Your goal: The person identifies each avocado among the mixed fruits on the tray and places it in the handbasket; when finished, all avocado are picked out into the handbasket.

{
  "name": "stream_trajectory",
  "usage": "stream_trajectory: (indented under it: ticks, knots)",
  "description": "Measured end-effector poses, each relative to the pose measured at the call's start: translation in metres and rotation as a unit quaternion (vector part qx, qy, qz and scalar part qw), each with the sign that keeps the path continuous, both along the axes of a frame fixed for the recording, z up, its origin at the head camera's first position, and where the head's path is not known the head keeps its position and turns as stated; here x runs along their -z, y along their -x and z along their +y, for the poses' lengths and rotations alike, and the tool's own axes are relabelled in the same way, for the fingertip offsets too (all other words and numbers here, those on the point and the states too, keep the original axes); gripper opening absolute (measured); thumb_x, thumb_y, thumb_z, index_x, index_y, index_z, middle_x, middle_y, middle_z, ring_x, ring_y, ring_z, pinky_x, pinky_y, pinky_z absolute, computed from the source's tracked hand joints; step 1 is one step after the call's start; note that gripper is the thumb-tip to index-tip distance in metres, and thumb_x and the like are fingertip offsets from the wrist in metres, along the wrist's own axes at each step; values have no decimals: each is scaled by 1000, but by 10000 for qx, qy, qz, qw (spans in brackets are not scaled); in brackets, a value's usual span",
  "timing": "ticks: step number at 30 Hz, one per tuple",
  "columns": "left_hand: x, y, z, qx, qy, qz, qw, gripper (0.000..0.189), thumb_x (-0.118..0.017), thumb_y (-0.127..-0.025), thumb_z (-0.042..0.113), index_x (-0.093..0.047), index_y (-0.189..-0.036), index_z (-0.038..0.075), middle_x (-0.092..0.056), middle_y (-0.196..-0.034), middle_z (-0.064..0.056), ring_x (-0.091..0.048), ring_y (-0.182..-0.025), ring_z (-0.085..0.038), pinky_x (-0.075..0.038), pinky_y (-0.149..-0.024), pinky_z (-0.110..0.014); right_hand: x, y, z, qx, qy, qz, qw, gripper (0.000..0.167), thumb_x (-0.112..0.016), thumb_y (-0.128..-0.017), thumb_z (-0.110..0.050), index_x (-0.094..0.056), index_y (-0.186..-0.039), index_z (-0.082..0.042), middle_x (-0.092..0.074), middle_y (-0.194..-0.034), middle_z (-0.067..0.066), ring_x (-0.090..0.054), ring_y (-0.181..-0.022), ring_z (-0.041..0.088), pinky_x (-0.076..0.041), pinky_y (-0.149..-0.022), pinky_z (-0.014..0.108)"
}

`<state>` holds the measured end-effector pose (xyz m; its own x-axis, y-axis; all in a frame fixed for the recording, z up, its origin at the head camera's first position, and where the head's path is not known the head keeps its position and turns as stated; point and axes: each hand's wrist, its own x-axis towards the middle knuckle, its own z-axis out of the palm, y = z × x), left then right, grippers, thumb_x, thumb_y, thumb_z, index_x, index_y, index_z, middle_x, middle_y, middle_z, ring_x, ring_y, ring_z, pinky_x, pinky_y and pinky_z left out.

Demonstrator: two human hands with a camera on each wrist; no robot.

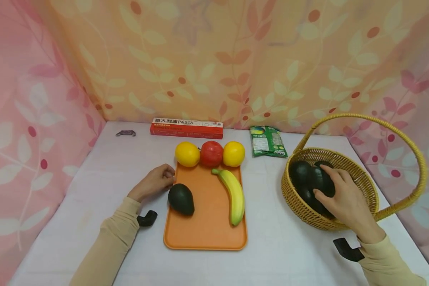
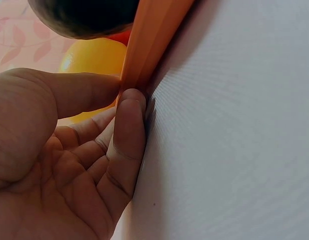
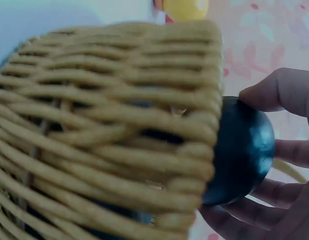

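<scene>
My left hand (image 1: 153, 183) pinches the left rim of the orange tray (image 1: 207, 235) between thumb and forefinger, as the left wrist view shows up close. Just beside it, a dark avocado (image 1: 181, 200) lies on the tray, overlapping the left rim. Along the tray's right side stretches a yellow banana (image 1: 237, 198). Over at the right, my right hand (image 1: 348, 202) reaches into a woven basket (image 1: 296, 206) and grips a glossy dark avocado (image 3: 247, 150), thumb on one side and fingers on the other. More dark fruit (image 1: 301, 172) sits beneath and beside it.
Two yellow fruits (image 1: 187, 154) flank a red fruit (image 1: 211, 154) at the tray's far end. Behind are a red pasta box (image 1: 186, 129), a green packet (image 1: 268, 142) and a small purple item (image 1: 126, 133). The basket's tall handle (image 1: 420, 159) arches rightward. Patterned curtains surround the white table.
</scene>
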<state>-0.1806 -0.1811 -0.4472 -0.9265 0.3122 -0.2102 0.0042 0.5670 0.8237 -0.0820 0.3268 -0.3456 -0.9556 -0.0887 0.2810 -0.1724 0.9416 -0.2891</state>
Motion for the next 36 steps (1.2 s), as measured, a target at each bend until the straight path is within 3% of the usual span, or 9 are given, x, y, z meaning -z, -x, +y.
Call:
stream_trajectory:
  ticks: [12, 19, 25, 30, 36]
  knots:
    - [5, -3, -2, -86, -87, -58, 9999, 28, -59, -95, 14, -52, -117, -2, -63, -92, -13, -57, -72, -17, -51, -68, -27, 6, 9, 12, -1, -445, -121, 9989, 68, -76, -77, -10, -45, -136, 2, -47, -125, 34, -53, -100, 53, -45, -79, 70]
    - [2, -3, -1, -47, -98, -41, 9999, 27, -58, -96, 12, -52, -117, -4, -63, -92, -14, -57, -72, -17, -51, -69, -28, 16, 15, 22, 96, -556, -487, 9972, 59, -78, -80, -16, -50, -126, 7, -57, -116, 38, -55, -99, 54, -44, -82, 69]
    - [0, -4, -1, -47, -106, -23, 9999, 27, -58, -96, 12, -52, -117, -4, -63, -92, -14, -57, -72, -17, -51, -68, -28, 22, 15, 22, 148, -744, -534, 9957, 54, -73, -83, -14, -53, -128, 8, -50, -117, 38, -52, -101, 54, -44, -83, 68]
    - [-2, -4, -1, -89, -114, -42, 9999, 26, -58, -96, 12, -52, -117, -4, -63, -91, -13, -57, -71, -18, -51, -67, -27, 27, 15, 23, 41, -1146, -863, 9896, 56, -73, -81, -11, -53, -130, 8, -53, -119, 38, -55, -103, 55, -47, -83, 67]
    - [-6, -5, 1, -43, -123, -39, 9999, 26, -57, -96, 12, -52, -116, -4, -63, -91, -13, -57, -71, -18, -51, -68, -28, 30, 12, 22, 110, -1094, -953, 9894, 58, -73, -79, -9, -50, -130, 7, -51, -123, 39, -53, -106, 56, -46, -82, 68]
